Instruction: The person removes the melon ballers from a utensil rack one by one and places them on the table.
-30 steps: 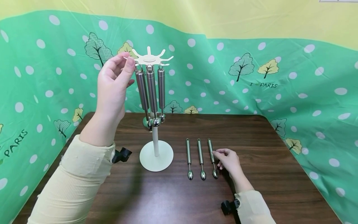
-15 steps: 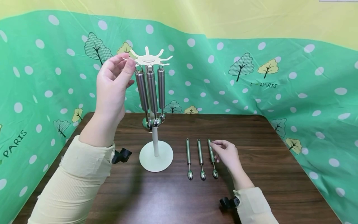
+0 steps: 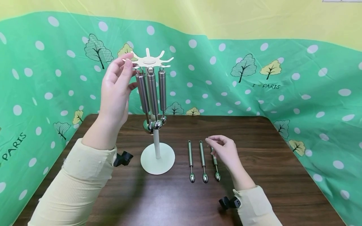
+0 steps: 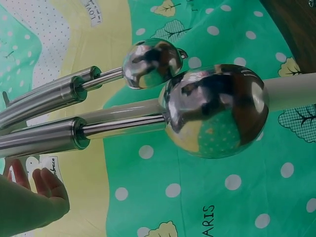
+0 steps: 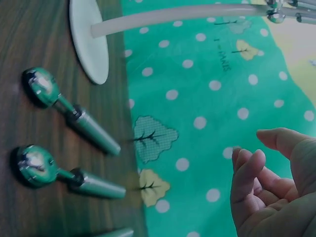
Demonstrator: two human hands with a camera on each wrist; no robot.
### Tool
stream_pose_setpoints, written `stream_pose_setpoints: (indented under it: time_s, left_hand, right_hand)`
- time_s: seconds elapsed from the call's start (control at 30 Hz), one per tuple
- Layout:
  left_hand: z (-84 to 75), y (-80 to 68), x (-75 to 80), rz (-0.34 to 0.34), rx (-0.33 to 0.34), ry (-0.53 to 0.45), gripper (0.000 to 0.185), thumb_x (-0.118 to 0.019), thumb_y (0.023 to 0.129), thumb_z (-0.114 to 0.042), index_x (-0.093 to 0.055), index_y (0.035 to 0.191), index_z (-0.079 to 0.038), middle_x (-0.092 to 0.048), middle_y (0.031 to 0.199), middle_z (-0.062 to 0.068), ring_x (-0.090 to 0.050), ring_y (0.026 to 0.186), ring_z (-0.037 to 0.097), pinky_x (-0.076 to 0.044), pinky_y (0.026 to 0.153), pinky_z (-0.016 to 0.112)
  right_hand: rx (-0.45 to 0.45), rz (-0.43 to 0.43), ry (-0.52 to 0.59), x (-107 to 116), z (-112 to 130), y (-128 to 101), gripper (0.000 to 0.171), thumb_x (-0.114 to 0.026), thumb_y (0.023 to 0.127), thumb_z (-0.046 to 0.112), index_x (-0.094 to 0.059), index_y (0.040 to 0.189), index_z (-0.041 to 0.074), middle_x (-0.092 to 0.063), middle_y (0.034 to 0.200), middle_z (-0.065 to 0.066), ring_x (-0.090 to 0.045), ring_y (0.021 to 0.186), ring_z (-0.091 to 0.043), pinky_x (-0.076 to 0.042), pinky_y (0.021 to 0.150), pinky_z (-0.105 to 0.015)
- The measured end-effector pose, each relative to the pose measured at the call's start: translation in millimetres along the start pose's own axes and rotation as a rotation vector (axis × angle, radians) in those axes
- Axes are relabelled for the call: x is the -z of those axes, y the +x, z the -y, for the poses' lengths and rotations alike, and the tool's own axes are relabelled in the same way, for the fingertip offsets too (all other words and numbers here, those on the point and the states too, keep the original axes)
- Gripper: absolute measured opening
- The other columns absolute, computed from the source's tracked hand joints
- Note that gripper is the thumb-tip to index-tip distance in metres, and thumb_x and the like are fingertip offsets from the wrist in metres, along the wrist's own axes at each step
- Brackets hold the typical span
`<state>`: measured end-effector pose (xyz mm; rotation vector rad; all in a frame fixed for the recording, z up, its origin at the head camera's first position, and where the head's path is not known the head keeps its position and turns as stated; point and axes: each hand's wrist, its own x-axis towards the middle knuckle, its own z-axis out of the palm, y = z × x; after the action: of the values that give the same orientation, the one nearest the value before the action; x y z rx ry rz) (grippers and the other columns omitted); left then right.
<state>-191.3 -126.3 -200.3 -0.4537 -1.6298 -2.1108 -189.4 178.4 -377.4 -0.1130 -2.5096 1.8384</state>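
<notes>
A white stand [image 3: 157,158] holds a star-shaped top [image 3: 148,61] with three steel utensils [image 3: 152,91] hanging from it. My left hand [image 3: 125,67] is raised beside it, with straight fingertips touching the leftmost prong. The left wrist view shows the hanging utensils' round steel heads [image 4: 215,108] up close in front of the pole [image 4: 291,91]. Three more steel utensils lie side by side on the brown table [image 3: 282,175]. My right hand [image 3: 219,144] hovers over the upper end of the rightmost utensil [image 3: 216,169] and hides it. In the right wrist view its fingers [image 5: 252,173] are loosely curled and hold nothing.
A green dotted cloth [image 3: 282,78] walls the table at the back and both sides. The left utensil [image 3: 190,160] and the middle utensil [image 3: 203,160] lie between the stand's base and my right hand. Black wrist camera mounts [image 3: 123,158] show by my sleeves.
My right hand slid from the middle of the rightmost utensil's handle up to its top end and rose. My left hand stayed at the prong, and the top turned slightly.
</notes>
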Motion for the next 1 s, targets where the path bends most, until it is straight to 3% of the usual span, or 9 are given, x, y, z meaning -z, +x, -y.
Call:
stream_pose_setpoints:
  time_s: [0.37,0.57,1.0]
  left_hand:
    - [3.3,1.7,1.5,0.073,-0.007,-0.04,0.035,-0.046,0.105,-0.026,-0.047,0.136,-0.009,-0.055,0.118,0.003,-0.049,0.108,0.02,-0.038,0.092,0.034]
    - [6.1,3.3,0.2,0.078,-0.007,-0.063,0.022,-0.046,0.105,-0.025,-0.048,0.124,-0.013,-0.054,0.111,0.004,-0.052,0.1,0.016,-0.04,0.089,0.032]
    - [5.6,5.2,1.1,0.054,-0.038,-0.028,0.016,-0.048,0.104,-0.021,-0.05,0.117,-0.012,-0.06,0.104,0.0,-0.056,0.097,0.014,-0.04,0.087,0.033]
  right_hand:
    - [0.063,0.036,0.001,-10,23,-2,0.029,-0.07,0.092,0.02,-0.068,0.11,-0.003,-0.067,0.073,0.004,-0.057,0.051,-0.013,-0.051,0.047,-0.027]
    - [0.071,0.08,0.057,-17,34,-2,0.029,-0.069,0.093,0.019,-0.067,0.112,-0.003,-0.067,0.071,0.005,-0.055,0.05,-0.011,-0.048,0.047,-0.024]
    - [0.126,0.124,0.066,-28,58,-2,0.03,-0.071,0.091,0.022,-0.068,0.111,-0.001,-0.067,0.075,0.004,-0.057,0.053,-0.014,-0.049,0.049,-0.026]
